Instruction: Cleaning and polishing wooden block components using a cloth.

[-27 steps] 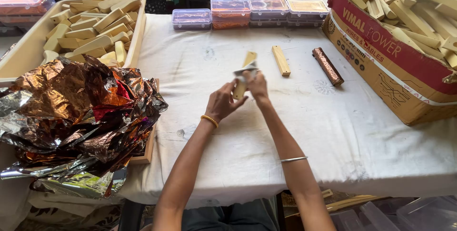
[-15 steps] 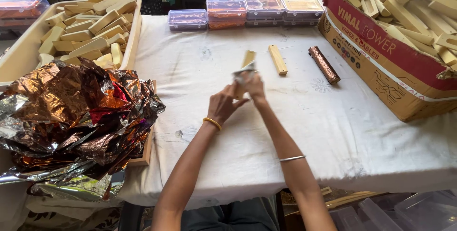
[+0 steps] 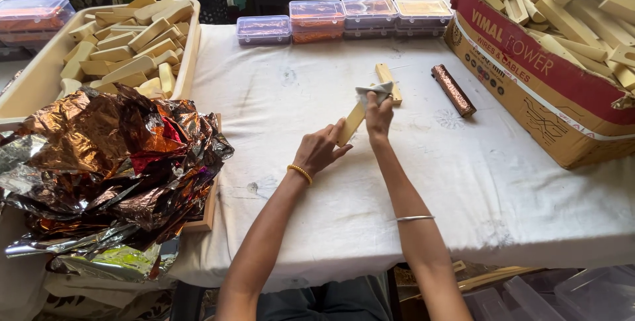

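The left hand (image 3: 319, 151) grips the near end of a pale stick (image 3: 350, 124), tilted up off the desk (image 3: 463, 182). The right hand (image 3: 378, 111) is pinched on a grey cloth (image 3: 374, 89) pressed to the stick's far end. Just beyond lies a second stick (image 3: 389, 81); a foil-wrapped bar (image 3: 453, 89) sits to the right.

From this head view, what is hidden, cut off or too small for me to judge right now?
- Upper end of the wooden bar: covered by the grey cloth and the right hand.
- Second wooden bar: partly behind the cloth.
- Lidded plastic boxes: contents blurred through the lids.
- Cardboard box: cut off by the right edge.
- Wooden board: mostly under the crumpled foil.
- Left hand: palm side faces away.
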